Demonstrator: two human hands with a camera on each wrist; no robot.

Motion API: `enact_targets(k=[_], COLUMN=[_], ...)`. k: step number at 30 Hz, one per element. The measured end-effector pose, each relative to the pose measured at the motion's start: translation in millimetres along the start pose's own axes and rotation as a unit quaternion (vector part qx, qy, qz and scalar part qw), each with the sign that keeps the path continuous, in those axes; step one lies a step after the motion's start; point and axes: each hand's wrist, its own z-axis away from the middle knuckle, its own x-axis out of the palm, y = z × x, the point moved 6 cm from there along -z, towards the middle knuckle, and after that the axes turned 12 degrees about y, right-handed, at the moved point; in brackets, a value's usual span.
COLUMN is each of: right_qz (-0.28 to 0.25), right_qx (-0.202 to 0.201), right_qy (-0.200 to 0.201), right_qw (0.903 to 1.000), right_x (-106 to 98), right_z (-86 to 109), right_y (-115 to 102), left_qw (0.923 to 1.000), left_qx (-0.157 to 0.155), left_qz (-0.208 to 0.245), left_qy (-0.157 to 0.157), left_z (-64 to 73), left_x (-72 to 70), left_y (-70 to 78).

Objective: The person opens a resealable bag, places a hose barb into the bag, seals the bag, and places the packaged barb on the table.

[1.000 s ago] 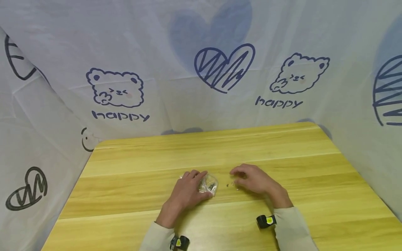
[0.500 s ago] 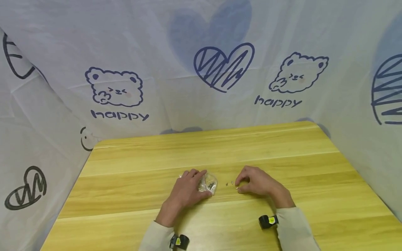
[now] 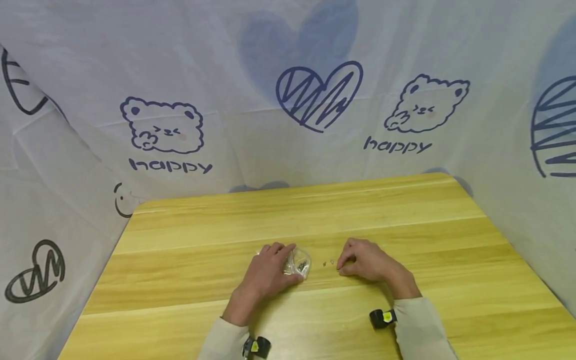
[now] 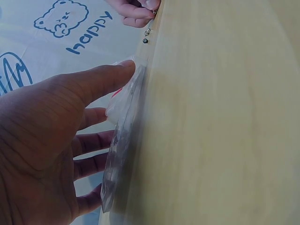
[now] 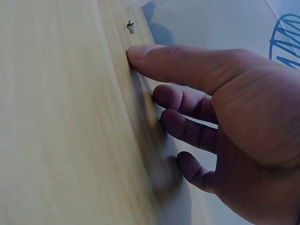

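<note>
My left hand (image 3: pixel 270 270) rests on a small clear plastic bag (image 3: pixel 302 263), fingers and thumb spread over it. Dark little pieces show inside the bag. In the left wrist view the thumb lies along the upper part of the bag (image 4: pixel 123 126), and the fingers reach out behind it. My right hand (image 3: pixel 369 260) has thumb and index fingertips together low at the table, pinching a tiny metal screw (image 4: pixel 154 11) mostly hidden by the fingers. Two more small screws (image 3: pixel 332 261) lie between the bag and the right hand; one screw (image 5: pixel 131 26) shows just beyond the right thumb.
The wood-grain table (image 3: pixel 202 225) stretches around both hands, its back edge meeting a white printed cloth (image 3: pixel 252 150). More cloth hangs at the left and right sides. A black camera (image 3: pixel 382 318) sits on the right wrist, another camera (image 3: pixel 257 346) on the left.
My right hand has come down and drawn thumb and index finger together over the nearest screw, which is now covered. The left hand stays on the bag.
</note>
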Motion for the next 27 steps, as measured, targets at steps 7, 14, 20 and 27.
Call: enact_targets(k=[7, 14, 20, 27], right_qz=[0.039, 0.004, -0.041, -0.034], right_qx=[0.012, 0.023, -0.010, -0.018], right_qy=[0.000, 0.022, 0.054, 0.067], right_qw=[0.9991, 0.9995, 0.9976, 0.9971], right_x=[-0.4, -0.1, 2.5, 15.3], right_z=[0.2, -4.5, -14.3, -21.1], right_y=[-3.4, -6.3, -19.1, -35.3], left_qw=[1.0000, 1.0000, 1.0000, 1.0000], left_qx=[-0.004, 0.000, -0.003, 0.001], left_qz=[0.001, 0.001, -0.001, -0.002], left_qy=[-0.003, 0.001, 0.003, 0.000], left_z=[0.3, -0.6, -1.3, -0.2], left_x=[1.9, 1.1, -0.8, 0.0], left_y=[-1.0, -1.3, -2.0, -0.7])
